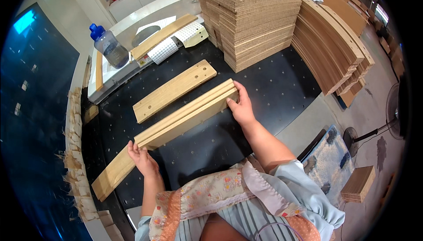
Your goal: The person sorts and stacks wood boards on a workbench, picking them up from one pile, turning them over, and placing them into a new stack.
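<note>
A small stack of long wooden boards (185, 115) lies slantwise on the black perforated table (273, 87). My right hand (240, 106) grips the stack's far right end. My left hand (142, 156) holds its near left end, fingers curled on the edge. Under the stack's left end another board (112, 175) sticks out toward the table's near left corner. A separate board with drilled holes (174, 90) lies just beyond the stack, untouched.
A tall pile of cut boards (251, 16) stands at the back, with curved wooden pieces (335, 47) stacked to its right. A clear bottle with a blue cap (108, 45) stands at the back left beside another board (163, 36). Wood offcuts (77, 153) line the left edge.
</note>
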Motion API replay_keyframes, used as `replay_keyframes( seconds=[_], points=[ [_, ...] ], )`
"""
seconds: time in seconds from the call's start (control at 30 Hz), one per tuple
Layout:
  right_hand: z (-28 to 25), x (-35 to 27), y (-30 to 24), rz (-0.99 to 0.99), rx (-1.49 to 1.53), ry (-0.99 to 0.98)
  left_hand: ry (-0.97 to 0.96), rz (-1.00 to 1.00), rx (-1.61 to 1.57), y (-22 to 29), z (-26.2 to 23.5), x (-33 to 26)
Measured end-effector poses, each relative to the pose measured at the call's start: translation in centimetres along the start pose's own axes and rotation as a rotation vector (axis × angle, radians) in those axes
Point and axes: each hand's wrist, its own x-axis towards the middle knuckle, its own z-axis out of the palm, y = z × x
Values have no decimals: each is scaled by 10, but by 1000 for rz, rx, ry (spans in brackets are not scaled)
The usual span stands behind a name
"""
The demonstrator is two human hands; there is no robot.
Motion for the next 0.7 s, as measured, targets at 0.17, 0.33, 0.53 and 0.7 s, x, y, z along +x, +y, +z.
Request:
replay_keyframes(
  seconds=[0.17,0.33,0.53,0.7],
  points=[
    [-14,-1,-9,221,297,-160,-100,-85,85,3,-10,-3],
    [-14,10,-13,281,204,-190,-171,-207,74,16,6,0],
    [-10,5,-38,206,142,-163,-156,-135,64,29,8,-1],
    [-19,2,-48,248,241,-220,-190,-151,144,36,-5,-4]
  ],
)
